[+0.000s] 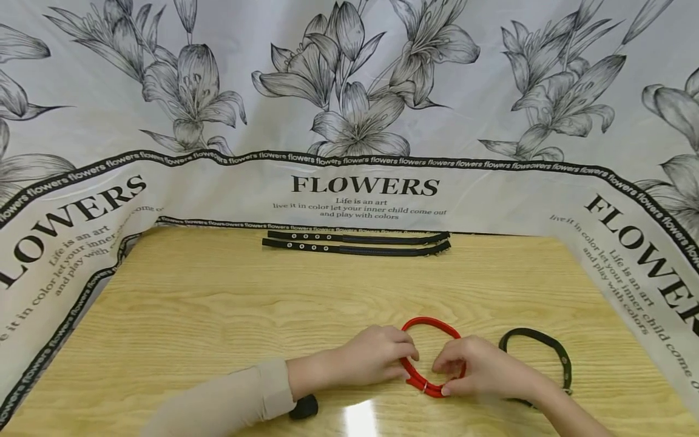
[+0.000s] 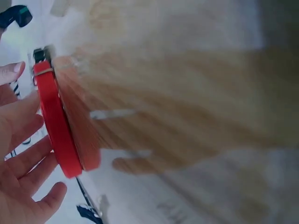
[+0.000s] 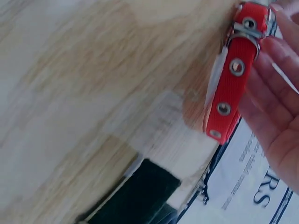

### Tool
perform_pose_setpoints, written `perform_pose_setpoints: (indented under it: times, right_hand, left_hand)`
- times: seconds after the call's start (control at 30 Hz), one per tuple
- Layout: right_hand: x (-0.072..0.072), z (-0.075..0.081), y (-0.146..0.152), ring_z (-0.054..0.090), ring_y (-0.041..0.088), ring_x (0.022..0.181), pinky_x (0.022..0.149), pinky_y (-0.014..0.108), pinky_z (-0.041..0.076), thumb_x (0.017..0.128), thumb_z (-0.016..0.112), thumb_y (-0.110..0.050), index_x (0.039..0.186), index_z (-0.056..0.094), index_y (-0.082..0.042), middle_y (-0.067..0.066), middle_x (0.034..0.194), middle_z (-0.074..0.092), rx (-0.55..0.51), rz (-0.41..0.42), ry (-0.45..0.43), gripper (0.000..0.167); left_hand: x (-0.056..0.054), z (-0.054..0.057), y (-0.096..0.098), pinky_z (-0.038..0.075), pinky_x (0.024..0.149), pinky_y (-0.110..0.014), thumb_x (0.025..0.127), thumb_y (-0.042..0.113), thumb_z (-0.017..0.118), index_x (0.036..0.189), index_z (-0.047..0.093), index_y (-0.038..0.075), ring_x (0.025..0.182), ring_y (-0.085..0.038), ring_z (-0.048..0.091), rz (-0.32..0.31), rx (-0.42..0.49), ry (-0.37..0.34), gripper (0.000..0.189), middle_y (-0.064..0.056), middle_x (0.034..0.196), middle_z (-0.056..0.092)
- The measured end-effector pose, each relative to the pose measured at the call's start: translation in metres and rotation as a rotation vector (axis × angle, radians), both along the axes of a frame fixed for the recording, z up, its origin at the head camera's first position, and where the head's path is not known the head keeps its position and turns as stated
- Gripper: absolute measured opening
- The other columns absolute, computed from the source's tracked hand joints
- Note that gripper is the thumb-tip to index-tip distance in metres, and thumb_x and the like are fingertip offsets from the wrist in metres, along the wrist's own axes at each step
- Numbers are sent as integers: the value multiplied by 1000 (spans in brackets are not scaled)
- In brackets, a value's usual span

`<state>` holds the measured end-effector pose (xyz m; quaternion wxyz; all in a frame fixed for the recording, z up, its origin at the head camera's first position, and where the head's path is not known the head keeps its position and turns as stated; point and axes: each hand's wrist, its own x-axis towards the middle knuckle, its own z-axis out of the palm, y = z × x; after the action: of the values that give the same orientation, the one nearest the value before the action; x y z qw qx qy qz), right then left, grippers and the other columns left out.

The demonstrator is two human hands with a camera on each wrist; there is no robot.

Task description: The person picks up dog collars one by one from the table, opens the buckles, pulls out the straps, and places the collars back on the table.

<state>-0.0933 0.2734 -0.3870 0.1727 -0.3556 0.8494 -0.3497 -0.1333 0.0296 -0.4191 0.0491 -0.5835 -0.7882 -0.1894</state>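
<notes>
A red collar [image 1: 431, 320] with metal eyelets and a buckle forms a closed loop on the table, low and right of the middle. My left hand [image 1: 377, 355] holds its left side, fingertips reaching inside the loop. On the near right side my right hand [image 1: 475, 367] grips the strap, thumb at the front near the buckle. The right wrist view shows the collar's eyelets [image 3: 223, 108] and silver buckle [image 3: 247, 31], with fingers along the strap. The band's smooth side [image 2: 58, 121] faces the left wrist view, fingertips against it.
Just right of my right hand lies a looped black collar [image 1: 546, 340]. Two straight black straps [image 1: 355, 243] with eyelets lie side by side at the table's back edge. A small black object [image 1: 304, 406] sits by my left sleeve. Flower-printed cloth [image 1: 360, 194] borders the table [image 1: 273, 291].
</notes>
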Motion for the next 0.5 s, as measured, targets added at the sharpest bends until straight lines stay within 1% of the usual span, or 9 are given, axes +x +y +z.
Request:
perform_pose_setpoints:
  times: [0.07, 0.13, 0.2, 0.3, 0.4, 0.5]
  right_hand:
    - [1, -1, -5, 55, 1, 74, 60, 22, 49, 79, 75, -26, 92, 68, -13, -10, 86, 62, 44, 34, 45, 19]
    - [1, -3, -8, 53, -2, 71, 58, 19, 48, 78, 76, -26, 89, 68, -15, -12, 83, 60, 84, 63, 89, 18]
    - [0, -5, -11, 49, -4, 68, 56, 17, 45, 76, 77, -25, 85, 66, -17, -15, 79, 57, 116, 80, 115, 17]
    - [0, -7, -14, 44, -5, 63, 53, 14, 40, 74, 79, -22, 80, 63, -19, -17, 75, 52, 137, 98, 149, 17]
    - [1, -8, -16, 42, -5, 62, 52, 13, 39, 74, 78, -20, 79, 61, -21, -18, 74, 50, 146, 110, 159, 18]
    - [2, -7, -19, 43, -5, 63, 53, 13, 40, 76, 77, -18, 80, 61, -21, -18, 75, 50, 139, 116, 169, 17]
  left_hand:
    - [3, 1, 5, 41, 83, -14, 85, 32, 69, 102, 68, 17, 95, -5, 56, -16, -58, 69, 23, 7, 100, 63]
    - [4, 3, 9, 40, 79, -15, 84, 35, 69, 101, 68, 20, 92, -2, 55, -24, -112, 105, 23, 10, 96, 63]
    - [5, 4, 13, 37, 74, -16, 83, 37, 68, 100, 68, 21, 87, 0, 54, -44, -157, 112, 23, 13, 91, 62]
    - [4, 5, 17, 35, 71, -15, 83, 36, 68, 99, 68, 22, 79, 2, 53, -97, -197, 109, 22, 14, 85, 59]
    - [1, 5, 18, 35, 67, -13, 83, 33, 68, 99, 69, 22, 76, 2, 53, -142, -213, 98, 20, 13, 82, 58]
    - [-2, 4, 14, 36, 64, -11, 83, 30, 67, 95, 69, 20, 73, 2, 52, -154, -204, 88, 16, 12, 80, 57]
